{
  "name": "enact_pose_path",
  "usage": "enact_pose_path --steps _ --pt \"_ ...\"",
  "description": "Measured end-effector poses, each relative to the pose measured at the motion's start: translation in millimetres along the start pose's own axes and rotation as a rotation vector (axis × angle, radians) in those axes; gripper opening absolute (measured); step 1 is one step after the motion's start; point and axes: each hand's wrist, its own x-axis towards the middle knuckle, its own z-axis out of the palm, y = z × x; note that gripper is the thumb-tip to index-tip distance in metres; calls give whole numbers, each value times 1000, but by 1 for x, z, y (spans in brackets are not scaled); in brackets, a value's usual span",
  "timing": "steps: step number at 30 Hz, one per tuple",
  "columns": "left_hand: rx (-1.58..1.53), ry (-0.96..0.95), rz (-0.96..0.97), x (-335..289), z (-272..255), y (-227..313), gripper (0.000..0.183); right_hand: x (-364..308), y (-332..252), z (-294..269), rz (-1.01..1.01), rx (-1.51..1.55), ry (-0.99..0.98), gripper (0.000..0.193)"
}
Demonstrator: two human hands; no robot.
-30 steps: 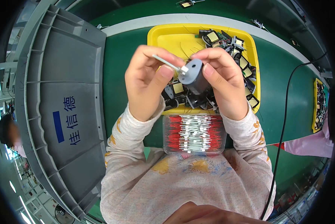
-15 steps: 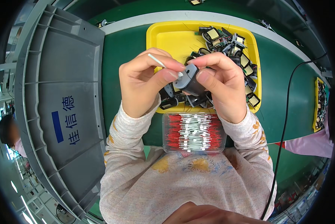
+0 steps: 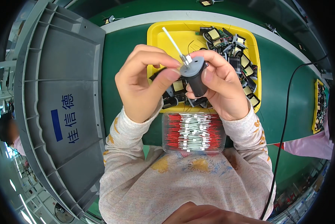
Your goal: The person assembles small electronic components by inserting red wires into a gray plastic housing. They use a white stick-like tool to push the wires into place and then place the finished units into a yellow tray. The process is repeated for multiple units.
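My right hand is closed round a black cylindrical housing with a grey round cap, its cap tilted up toward me. A thin white stick-like piece rises from the cap, with a small white block at its foot. At the cap's left rim, my left hand has its thumb and forefinger pinched on the edge. Both hands are above the near part of a yellow tray. Nearer to me, a clear plastic box holds many thin red and white pieces.
Black housings with green boards and wires lie heaped in the tray. A large grey crate stands at the left. A black cable runs down the right side. Farther right are another yellow tray and a person's pink sleeve.
The housing has turned more upright in my right hand. The white piece, earlier slanting over my left fingers, now stands up from the cap; my left fingertips have shifted to the rim.
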Motion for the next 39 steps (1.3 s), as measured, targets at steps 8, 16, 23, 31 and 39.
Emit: enact_pose_path --steps 8,16,23,31,39 --pt "-115 -97 -188 1 0 0 13 -2 4 3 -100 -66 74 31" --pt "-522 -210 -546 2 -1 -8 15 -2 2 -1 -254 -227 91 31" --pt "-669 -352 -746 6 -10 -5 18 -4 -1 -1 -234 -223 21 32" --pt "-748 -317 -739 3 -8 -7 18 -4 -2 0 -225 -281 53 34" --pt "-753 -320 -783 2 -4 -5 21 -9 -2 2 -304 -310 10 33"
